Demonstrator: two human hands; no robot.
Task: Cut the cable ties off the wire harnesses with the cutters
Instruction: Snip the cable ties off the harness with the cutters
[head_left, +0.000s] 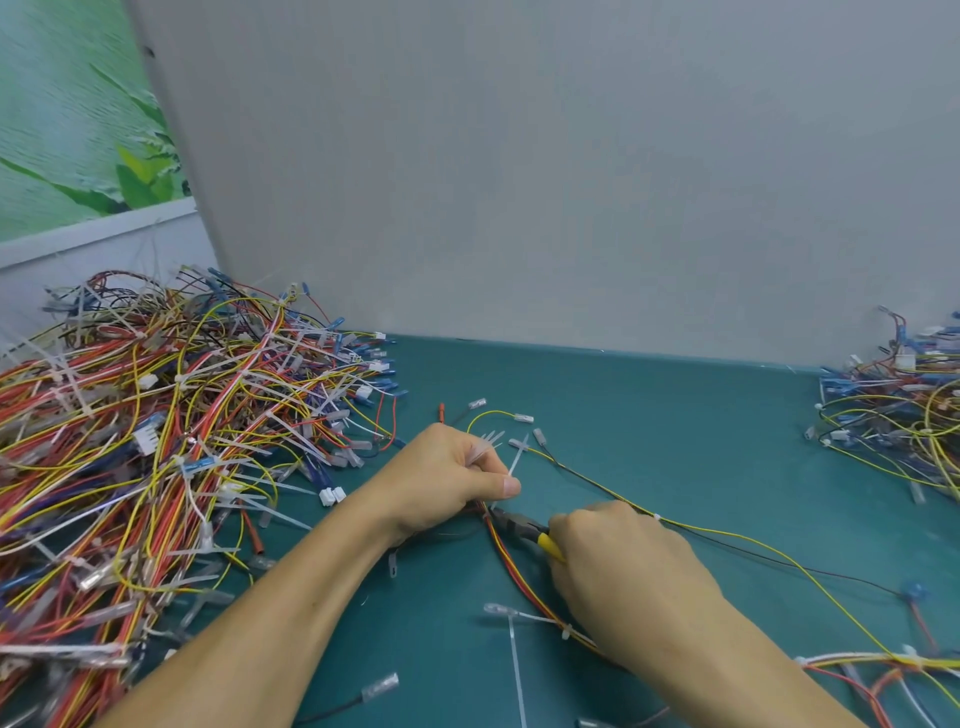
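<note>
While the red, yellow and orange wire harness (506, 558) is held in the curled left hand (452, 480) mid-table, several white plastic cable ties (485, 441) are seen sticking out of the same fist. Yellow-handled dark steel cutters (522, 525) are gripped in the right hand (618, 566), fingers wrapped round the handles. Cutter nose is laid against the harness just below the left thumb; blades closed or not cannot be told. A large tangled heap of tied harnesses (156, 441) is piled at left and a smaller heap (904, 415) at far right, both on the teal bench mat (675, 415).
</note>
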